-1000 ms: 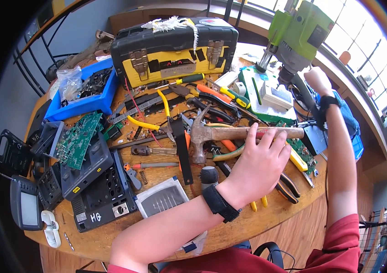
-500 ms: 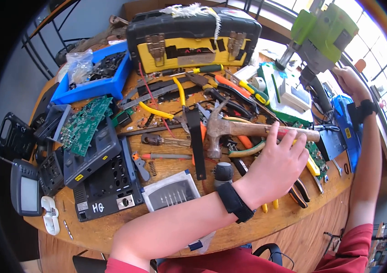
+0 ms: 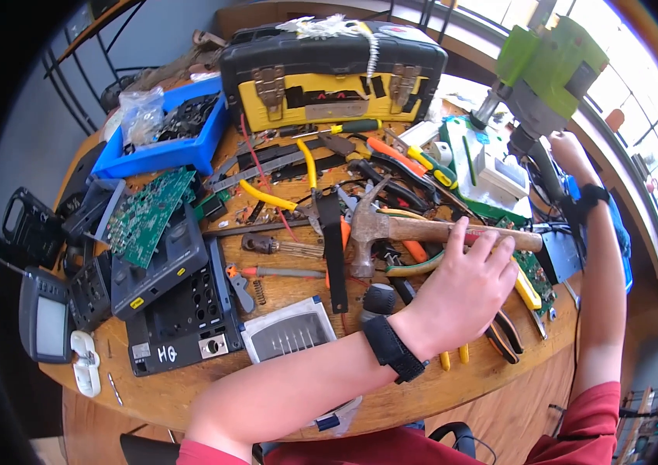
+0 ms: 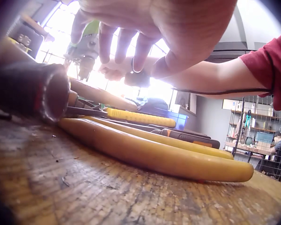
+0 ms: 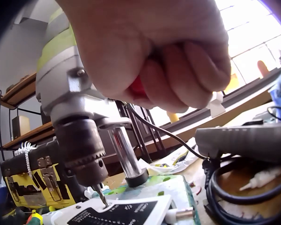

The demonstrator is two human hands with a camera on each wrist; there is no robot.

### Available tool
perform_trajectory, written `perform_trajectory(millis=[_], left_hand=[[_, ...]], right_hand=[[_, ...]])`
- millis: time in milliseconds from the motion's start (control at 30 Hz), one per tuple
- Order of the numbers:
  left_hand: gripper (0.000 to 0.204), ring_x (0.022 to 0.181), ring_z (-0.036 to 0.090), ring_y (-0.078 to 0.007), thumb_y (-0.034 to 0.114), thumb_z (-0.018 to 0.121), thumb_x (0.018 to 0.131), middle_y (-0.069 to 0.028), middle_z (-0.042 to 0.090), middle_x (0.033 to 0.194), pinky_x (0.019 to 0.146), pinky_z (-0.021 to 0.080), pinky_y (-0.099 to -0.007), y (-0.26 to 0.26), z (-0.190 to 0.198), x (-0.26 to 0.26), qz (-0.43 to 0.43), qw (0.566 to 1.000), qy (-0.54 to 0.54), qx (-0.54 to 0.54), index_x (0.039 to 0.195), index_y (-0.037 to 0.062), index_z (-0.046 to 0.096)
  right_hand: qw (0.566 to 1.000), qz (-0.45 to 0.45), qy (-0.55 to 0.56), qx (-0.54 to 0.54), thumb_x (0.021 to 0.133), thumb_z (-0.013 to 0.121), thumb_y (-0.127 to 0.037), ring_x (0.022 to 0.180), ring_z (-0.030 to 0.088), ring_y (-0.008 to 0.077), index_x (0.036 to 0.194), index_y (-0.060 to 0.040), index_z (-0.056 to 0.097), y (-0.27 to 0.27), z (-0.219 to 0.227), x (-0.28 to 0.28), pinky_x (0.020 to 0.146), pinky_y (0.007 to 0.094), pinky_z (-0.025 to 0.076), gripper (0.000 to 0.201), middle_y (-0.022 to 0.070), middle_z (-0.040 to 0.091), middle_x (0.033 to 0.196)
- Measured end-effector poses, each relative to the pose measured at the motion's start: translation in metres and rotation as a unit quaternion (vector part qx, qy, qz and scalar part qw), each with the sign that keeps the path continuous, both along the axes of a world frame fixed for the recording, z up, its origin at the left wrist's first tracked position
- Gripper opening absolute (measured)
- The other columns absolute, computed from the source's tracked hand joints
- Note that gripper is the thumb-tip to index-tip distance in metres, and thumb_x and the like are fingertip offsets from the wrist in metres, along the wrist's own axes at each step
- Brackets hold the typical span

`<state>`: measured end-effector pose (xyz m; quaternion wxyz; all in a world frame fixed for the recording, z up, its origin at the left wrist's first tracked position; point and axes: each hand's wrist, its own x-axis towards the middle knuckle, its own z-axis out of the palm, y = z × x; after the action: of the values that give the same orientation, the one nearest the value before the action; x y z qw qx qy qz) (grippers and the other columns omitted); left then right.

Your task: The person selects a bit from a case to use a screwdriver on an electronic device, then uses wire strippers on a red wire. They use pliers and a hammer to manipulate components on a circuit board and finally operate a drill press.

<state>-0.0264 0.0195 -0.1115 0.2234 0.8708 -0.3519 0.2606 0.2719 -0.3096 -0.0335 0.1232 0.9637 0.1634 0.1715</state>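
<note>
My left hand lies over the wooden handle of a claw hammer, fingers spread loosely across it in the head view. The left wrist view shows these fingers hanging straight above the tools. At the right, my right hand grips a part of the green drill press; in the right wrist view a bit of red shows between its curled fingers. Below the chuck, the drill bit points down at a white device with a black printed face, its tip right at the surface.
Pliers with yellow handles, a screwdriver and other tools crowd the table around the hammer. A black and yellow toolbox stands at the back, a blue bin at its left. Circuit boards and device housings fill the left side.
The head view has shifted. My right hand swung outward from the drill press's chuck, then came back closer to it. My left hand has stayed over the hammer handle.
</note>
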Motion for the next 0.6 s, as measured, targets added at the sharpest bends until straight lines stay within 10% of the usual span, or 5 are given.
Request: perform_trajectory(millis=[200, 367, 400, 533, 600], left_hand=[[0.042, 0.133, 0.051, -0.032, 0.024, 0.068, 0.087, -0.0157, 0.058, 0.141, 0.114, 0.036, -0.0617, -0.001, -0.002, 0.0, 0.004, 1.0, -0.015, 0.004, 0.123, 0.0038, 0.066], [0.042, 0.135, 0.05, -0.0316, 0.024, 0.069, 0.086, -0.0147, 0.06, 0.139, 0.116, 0.034, -0.0607, -0.002, -0.002, -0.001, 0.004, 1.0, -0.026, -0.001, 0.123, 0.0044, 0.067], [0.042, 0.135, 0.05, -0.0316, 0.024, 0.069, 0.086, -0.0147, 0.06, 0.139, 0.116, 0.034, -0.0607, -0.003, -0.002, 0.0, 0.002, 0.999, -0.033, -0.001, 0.123, 0.0044, 0.067], [0.042, 0.135, 0.049, -0.0305, 0.023, 0.069, 0.086, -0.0145, 0.059, 0.14, 0.116, 0.033, -0.0607, -0.001, -0.001, -0.001, 0.0, 1.0, -0.029, 0.011, 0.124, 0.0048, 0.068], [0.043, 0.135, 0.049, -0.0302, 0.024, 0.068, 0.087, -0.0147, 0.059, 0.141, 0.116, 0.033, -0.0608, -0.001, 0.0, -0.001, 0.004, 1.0, -0.022, 0.004, 0.125, 0.0051, 0.068]], right_hand=[[0.98, 0.041, 0.04, -0.188, 0.097, 0.058, -0.002, 0.091, 0.07, 0.04, 0.11, 0.0001, 0.071, -0.027, 0.048, -0.007, 0.079, 0.0483, 0.055, 0.019, 0.0237, 0.071, 0.094], [0.991, -0.022, -0.048, -0.127, 0.092, 0.059, -0.006, 0.091, 0.071, 0.0428, 0.099, 0.0014, 0.074, -0.021, -0.005, 0.011, 0.083, 0.0487, 0.056, 0.017, 0.0281, 0.071, 0.092], [0.986, -0.071, -0.066, 0.133, 0.095, 0.055, -0.014, 0.091, 0.07, 0.0459, 0.099, 0.0043, 0.073, -0.01, -0.021, 0.013, 0.086, 0.0505, 0.056, 0.026, 0.0287, 0.07, 0.094], [0.96, -0.022, -0.16, 0.23, 0.099, 0.047, -0.023, 0.094, 0.069, 0.0464, 0.102, 0.0007, 0.074, 0.014, -0.037, 0.012, 0.082, 0.0506, 0.055, 0.037, 0.0304, 0.07, 0.099], [0.967, -0.11, -0.008, 0.231, 0.1, 0.05, -0.022, 0.095, 0.066, 0.0488, 0.107, 0.0073, 0.067, -0.013, -0.025, 0.021, 0.085, 0.051, 0.052, 0.035, 0.0334, 0.069, 0.106]])
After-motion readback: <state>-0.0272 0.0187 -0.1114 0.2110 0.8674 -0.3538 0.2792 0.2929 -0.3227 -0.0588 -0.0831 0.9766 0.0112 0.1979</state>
